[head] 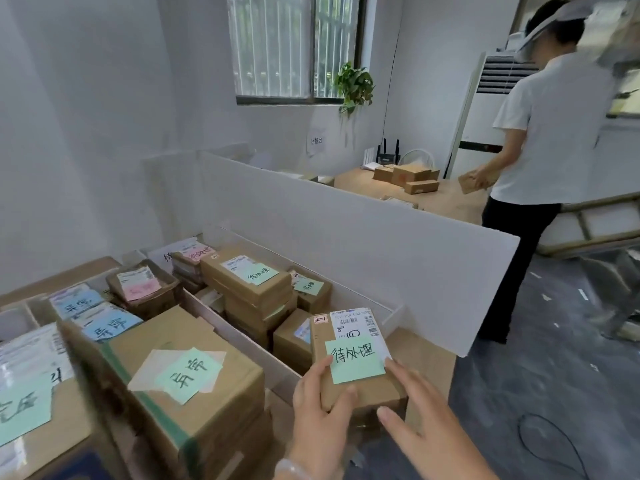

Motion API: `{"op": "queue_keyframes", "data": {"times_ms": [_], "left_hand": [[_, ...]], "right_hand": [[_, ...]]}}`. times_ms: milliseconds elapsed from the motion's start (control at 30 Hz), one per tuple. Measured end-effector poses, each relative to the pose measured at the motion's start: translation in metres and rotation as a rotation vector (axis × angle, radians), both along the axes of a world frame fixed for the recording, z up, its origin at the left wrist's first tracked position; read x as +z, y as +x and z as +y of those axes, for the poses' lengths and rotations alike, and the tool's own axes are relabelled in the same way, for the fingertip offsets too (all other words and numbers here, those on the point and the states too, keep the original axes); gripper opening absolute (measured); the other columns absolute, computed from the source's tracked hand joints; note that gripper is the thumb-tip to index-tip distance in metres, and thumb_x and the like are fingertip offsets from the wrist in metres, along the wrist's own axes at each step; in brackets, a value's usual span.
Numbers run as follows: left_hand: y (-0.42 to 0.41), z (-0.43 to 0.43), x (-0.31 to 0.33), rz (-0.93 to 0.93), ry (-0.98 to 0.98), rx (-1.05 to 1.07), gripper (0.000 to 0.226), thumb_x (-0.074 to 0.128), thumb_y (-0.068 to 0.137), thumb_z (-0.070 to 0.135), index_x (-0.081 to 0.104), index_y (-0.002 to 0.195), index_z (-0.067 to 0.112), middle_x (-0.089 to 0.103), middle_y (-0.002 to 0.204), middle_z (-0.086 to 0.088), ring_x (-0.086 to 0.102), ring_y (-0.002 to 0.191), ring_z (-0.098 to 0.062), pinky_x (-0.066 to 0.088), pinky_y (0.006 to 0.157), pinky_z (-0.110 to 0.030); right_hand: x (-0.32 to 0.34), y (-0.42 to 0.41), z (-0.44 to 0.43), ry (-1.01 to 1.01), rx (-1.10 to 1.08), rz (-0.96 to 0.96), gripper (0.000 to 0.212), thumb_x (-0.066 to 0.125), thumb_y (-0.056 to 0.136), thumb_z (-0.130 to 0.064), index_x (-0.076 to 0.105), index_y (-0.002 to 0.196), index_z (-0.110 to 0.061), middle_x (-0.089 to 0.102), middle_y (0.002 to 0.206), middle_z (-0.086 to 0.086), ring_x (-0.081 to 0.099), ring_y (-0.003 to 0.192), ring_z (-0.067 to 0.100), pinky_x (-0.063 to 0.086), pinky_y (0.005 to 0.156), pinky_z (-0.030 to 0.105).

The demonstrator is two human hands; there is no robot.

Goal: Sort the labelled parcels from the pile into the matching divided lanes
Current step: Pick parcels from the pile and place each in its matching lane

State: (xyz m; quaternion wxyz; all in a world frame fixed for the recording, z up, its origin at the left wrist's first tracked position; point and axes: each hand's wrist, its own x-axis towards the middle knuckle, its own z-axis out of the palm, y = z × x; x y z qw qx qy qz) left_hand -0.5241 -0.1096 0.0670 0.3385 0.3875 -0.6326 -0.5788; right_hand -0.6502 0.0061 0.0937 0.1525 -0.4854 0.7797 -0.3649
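Parcel point(367, 393) with a green note point(355, 360) sits at the near end of the right-hand lane point(242, 336), just beside stacked brown boxes point(258, 306). Left hand point(318, 407) grips its near corner, fingers curled; right hand point(426, 414) touches its right edge, fingers straight and apart.

Parcel point(356, 362) front right, between our left hand point(322, 407) and right hand point(422, 420) | big box point(194, 403) left of it, across the divider point(242, 336) | table point(446, 202) behind the partition point(346, 244).

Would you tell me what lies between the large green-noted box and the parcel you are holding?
In the head view, a white lane divider and a smaller brown box lie between the large box and the held parcel.
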Motion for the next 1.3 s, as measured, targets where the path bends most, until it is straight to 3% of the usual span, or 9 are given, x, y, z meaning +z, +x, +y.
{"op": "queue_keyframes", "data": {"times_ms": [67, 167, 267, 367, 433, 600, 800, 1000, 1300], "left_hand": [[-0.019, -0.015, -0.006, -0.004, 0.037, 0.008, 0.045, 0.066, 0.091, 0.023, 0.046, 0.124, 0.048, 0.039, 0.135, 0.011, 0.04, 0.119, -0.002, 0.038, 0.086, -0.008], [-0.054, -0.044, -0.013, 0.004, 0.048, 0.071, 0.047, 0.069, 0.088, 0.019, 0.049, 0.12, 0.047, 0.04, 0.131, 0.013, 0.043, 0.124, -0.009, 0.043, 0.095, -0.015], [-0.094, -0.081, -0.014, 0.017, 0.084, 0.176, 0.047, 0.072, 0.075, 0.036, 0.053, 0.116, 0.051, 0.043, 0.135, 0.009, 0.048, 0.12, -0.008, 0.049, 0.093, -0.021], [-0.134, -0.115, -0.015, 0.013, 0.096, 0.243, 0.046, 0.071, 0.081, 0.026, 0.052, 0.112, 0.055, 0.043, 0.128, 0.015, 0.048, 0.119, -0.003, 0.044, 0.094, -0.016], [-0.161, -0.137, -0.013, 0.004, 0.111, 0.296, 0.046, 0.07, 0.078, 0.031, 0.052, 0.107, 0.062, 0.04, 0.123, 0.023, 0.045, 0.123, -0.009, 0.042, 0.105, -0.027], [-0.216, -0.196, -0.01, -0.039, 0.117, 0.451, 0.046, 0.067, 0.088, 0.019, 0.048, 0.118, 0.049, 0.037, 0.134, 0.006, 0.044, 0.122, -0.011, 0.037, 0.106, -0.028], [-0.249, -0.256, -0.016, -0.119, 0.092, 0.547, 0.049, 0.065, 0.089, 0.027, 0.041, 0.125, 0.05, 0.028, 0.141, 0.006, 0.039, 0.125, -0.012, 0.03, 0.106, -0.025], [-0.251, -0.285, -0.042, -0.312, 0.125, 0.58, 0.054, 0.065, 0.091, 0.035, 0.035, 0.133, 0.049, 0.024, 0.153, 0.001, 0.038, 0.131, -0.018, 0.03, 0.114, -0.035], [-0.22, -0.253, -0.02, -0.566, -0.114, 0.439, 0.066, 0.058, 0.094, 0.045, 0.024, 0.151, 0.042, 0.017, 0.16, 0.015, 0.019, 0.147, -0.008, 0.024, 0.119, -0.033]], "right_hand": [[-0.002, -0.025, -0.022, 0.011, 0.019, 0.022, 0.064, 0.06, 0.09, -0.045, 0.015, 0.128, -0.07, 0.008, 0.14, -0.047, 0.007, 0.13, -0.026, 0.025, 0.117, 0.029], [-0.001, -0.068, -0.064, 0.031, 0.065, 0.054, 0.061, 0.057, 0.091, -0.048, 0.012, 0.125, -0.069, 0.014, 0.147, -0.034, 0.011, 0.14, -0.011, 0.022, 0.119, 0.029], [-0.002, -0.111, -0.11, 0.023, 0.141, 0.073, 0.057, 0.06, 0.089, -0.049, 0.02, 0.124, -0.069, 0.02, 0.151, -0.029, 0.016, 0.141, -0.007, 0.02, 0.117, 0.025], [-0.006, -0.155, -0.152, 0.043, 0.216, 0.062, 0.054, 0.051, 0.078, -0.067, 0.024, 0.124, -0.07, 0.02, 0.151, -0.031, 0.016, 0.14, -0.01, 0.02, 0.117, 0.025], [-0.009, -0.186, -0.177, 0.063, 0.257, 0.068, 0.058, 0.043, 0.071, -0.074, 0.024, 0.126, -0.07, 0.018, 0.152, -0.032, 0.014, 0.139, -0.012, 0.02, 0.117, 0.026], [-0.011, -0.249, -0.232, 0.114, 0.39, 0.097, 0.059, 0.052, 0.089, -0.058, 0.009, 0.121, -0.081, 0.01, 0.146, -0.041, 0.004, 0.131, -0.024, 0.013, 0.113, 0.014], [-0.023, -0.288, -0.285, 0.111, 0.498, 0.154, 0.068, 0.022, 0.063, -0.095, -0.004, 0.124, -0.082, 0.005, 0.143, -0.048, 0.005, 0.132, -0.025, 0.01, 0.108, 0.01], [-0.028, -0.29, -0.314, 0.114, 0.607, 0.123, 0.057, 0.048, 0.092, -0.056, 0.007, 0.13, -0.067, 0.001, 0.148, -0.041, 0.002, 0.129, -0.025, 0.011, 0.107, 0.008], [-0.02, -0.277, -0.324, 0.12, 0.669, 0.193, 0.067, 0.049, 0.093, -0.054, 0.014, 0.15, -0.046, 0.002, 0.153, -0.032, 0.001, 0.145, -0.005, 0.013, 0.118, 0.022]]}}
